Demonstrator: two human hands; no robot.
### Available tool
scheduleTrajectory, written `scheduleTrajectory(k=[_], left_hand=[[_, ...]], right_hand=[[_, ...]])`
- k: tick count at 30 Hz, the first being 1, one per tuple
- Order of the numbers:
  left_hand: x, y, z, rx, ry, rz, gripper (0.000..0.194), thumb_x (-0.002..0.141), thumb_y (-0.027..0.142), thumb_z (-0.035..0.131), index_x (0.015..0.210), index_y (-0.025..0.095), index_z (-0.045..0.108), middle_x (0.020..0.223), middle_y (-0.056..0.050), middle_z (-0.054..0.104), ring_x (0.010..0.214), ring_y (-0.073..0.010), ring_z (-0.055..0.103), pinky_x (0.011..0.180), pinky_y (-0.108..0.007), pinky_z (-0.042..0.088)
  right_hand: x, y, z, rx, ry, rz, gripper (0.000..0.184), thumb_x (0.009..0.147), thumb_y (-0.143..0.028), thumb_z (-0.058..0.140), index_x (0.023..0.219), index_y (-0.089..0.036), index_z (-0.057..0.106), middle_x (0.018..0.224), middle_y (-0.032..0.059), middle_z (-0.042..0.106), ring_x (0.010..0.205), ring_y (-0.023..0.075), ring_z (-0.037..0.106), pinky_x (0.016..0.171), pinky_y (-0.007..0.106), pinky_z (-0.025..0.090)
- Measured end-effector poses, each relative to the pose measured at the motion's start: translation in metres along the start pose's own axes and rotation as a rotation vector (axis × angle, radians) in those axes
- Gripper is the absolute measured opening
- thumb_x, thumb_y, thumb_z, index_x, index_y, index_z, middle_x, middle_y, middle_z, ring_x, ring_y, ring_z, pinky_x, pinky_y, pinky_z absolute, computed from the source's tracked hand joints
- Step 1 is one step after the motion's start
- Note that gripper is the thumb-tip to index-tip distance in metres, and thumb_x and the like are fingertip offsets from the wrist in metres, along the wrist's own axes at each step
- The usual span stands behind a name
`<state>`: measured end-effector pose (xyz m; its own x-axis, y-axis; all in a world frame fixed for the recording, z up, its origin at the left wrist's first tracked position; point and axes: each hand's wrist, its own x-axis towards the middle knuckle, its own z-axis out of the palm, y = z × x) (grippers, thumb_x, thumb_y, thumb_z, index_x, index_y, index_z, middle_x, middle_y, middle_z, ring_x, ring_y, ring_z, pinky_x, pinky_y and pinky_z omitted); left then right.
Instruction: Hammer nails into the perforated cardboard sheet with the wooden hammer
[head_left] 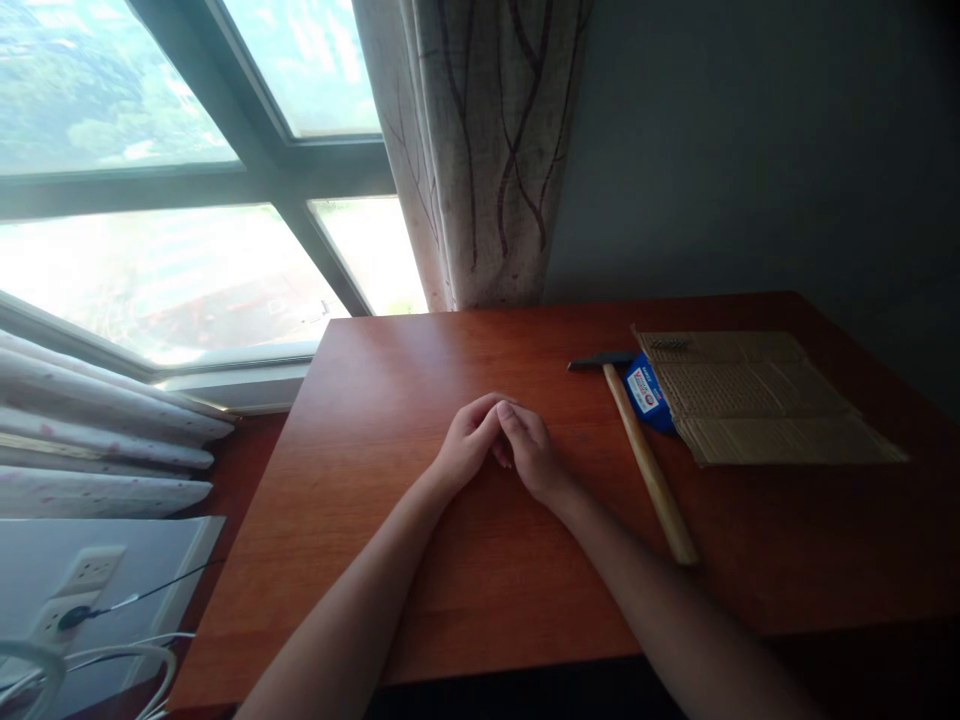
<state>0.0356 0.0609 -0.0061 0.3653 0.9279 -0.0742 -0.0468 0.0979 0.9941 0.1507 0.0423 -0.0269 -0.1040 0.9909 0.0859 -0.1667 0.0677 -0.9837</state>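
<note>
My left hand [466,440] and my right hand [531,450] rest together on the middle of a reddish wooden table [390,400], fingers curled and touching each other, with nothing visible in them. To the right of my right hand lies a hammer [645,450] with a light wooden handle and a dark metal head pointing away from me. Beside its head sits a small blue box [646,393], partly tucked under a flat sheet of brown cardboard [757,400].
A patterned curtain [487,150] hangs behind the table's far edge beside a large window [172,180]. A grey wall stands at the right. Left of the table are a wall socket [82,580] with a plugged-in cable and white folded fabric [97,440].
</note>
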Motion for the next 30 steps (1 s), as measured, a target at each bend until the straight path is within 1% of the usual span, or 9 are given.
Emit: scheduleTrajectory(k=[6, 9, 12, 16, 21, 25, 30], left_hand=[[-0.0006, 0.0035, -0.0017, -0.048, -0.005, -0.077, 0.049, 0.085, 0.059, 0.063, 0.102, 0.013, 0.066, 0.07, -0.001, 0.066, 0.045, -0.0092, 0.056, 0.043, -0.02, 0.046], [-0.0014, 0.0024, -0.0013, -0.049, -0.008, -0.102, 0.049, 0.086, 0.059, 0.062, 0.104, 0.014, 0.065, 0.068, 0.0, 0.065, 0.043, -0.0088, 0.055, 0.041, -0.019, 0.045], [-0.0022, 0.0015, 0.0, -0.04, -0.009, -0.097, 0.05, 0.087, 0.06, 0.059, 0.106, 0.014, 0.066, 0.067, 0.0, 0.064, 0.042, -0.0082, 0.054, 0.039, -0.018, 0.043], [-0.0024, 0.0012, -0.0005, -0.042, -0.02, -0.075, 0.05, 0.086, 0.059, 0.06, 0.104, 0.013, 0.068, 0.07, -0.002, 0.066, 0.046, -0.009, 0.056, 0.042, -0.019, 0.046], [-0.0017, 0.0014, -0.0039, -0.063, -0.03, -0.099, 0.05, 0.084, 0.058, 0.065, 0.105, 0.013, 0.07, 0.07, -0.002, 0.067, 0.044, -0.0093, 0.056, 0.042, -0.02, 0.047], [-0.0007, 0.0007, -0.0047, -0.066, -0.039, -0.1, 0.046, 0.084, 0.057, 0.065, 0.099, 0.014, 0.069, 0.068, -0.001, 0.067, 0.042, -0.0086, 0.056, 0.04, -0.019, 0.046], [-0.0004, 0.0012, -0.0039, -0.051, -0.034, -0.105, 0.044, 0.084, 0.058, 0.064, 0.093, 0.015, 0.065, 0.065, 0.0, 0.065, 0.041, -0.0088, 0.055, 0.038, -0.019, 0.046]], right_hand=[[-0.002, -0.0013, 0.0012, -0.026, -0.006, -0.025, 0.054, 0.098, -0.061, 0.042, 0.062, -0.021, 0.048, 0.053, -0.0026, 0.047, 0.049, 0.0104, 0.044, 0.048, 0.025, 0.032], [-0.0031, -0.0021, 0.0032, -0.017, -0.015, -0.023, 0.053, 0.098, -0.061, 0.042, 0.062, -0.021, 0.047, 0.054, -0.0026, 0.047, 0.049, 0.0104, 0.044, 0.047, 0.025, 0.033], [-0.0043, -0.0028, 0.0045, -0.005, -0.015, -0.016, 0.053, 0.098, -0.061, 0.041, 0.063, -0.022, 0.045, 0.054, -0.0028, 0.046, 0.048, 0.0104, 0.043, 0.046, 0.024, 0.032], [-0.0046, -0.0037, 0.0037, -0.008, -0.007, -0.015, 0.054, 0.097, -0.062, 0.044, 0.061, -0.021, 0.046, 0.053, -0.0026, 0.047, 0.048, 0.0101, 0.043, 0.046, 0.025, 0.032], [-0.0048, -0.0043, 0.0035, -0.016, -0.008, -0.019, 0.052, 0.097, -0.06, 0.045, 0.063, -0.021, 0.047, 0.054, -0.0026, 0.048, 0.048, 0.0102, 0.043, 0.046, 0.025, 0.032], [-0.0056, -0.0047, 0.0055, -0.019, -0.003, -0.021, 0.05, 0.097, -0.061, 0.044, 0.066, -0.022, 0.048, 0.054, -0.0028, 0.048, 0.048, 0.0104, 0.043, 0.045, 0.025, 0.032], [-0.0065, -0.0035, 0.0073, -0.027, -0.01, -0.017, 0.054, 0.097, -0.064, 0.039, 0.064, -0.022, 0.046, 0.052, -0.0023, 0.047, 0.048, 0.0112, 0.045, 0.046, 0.025, 0.034]])
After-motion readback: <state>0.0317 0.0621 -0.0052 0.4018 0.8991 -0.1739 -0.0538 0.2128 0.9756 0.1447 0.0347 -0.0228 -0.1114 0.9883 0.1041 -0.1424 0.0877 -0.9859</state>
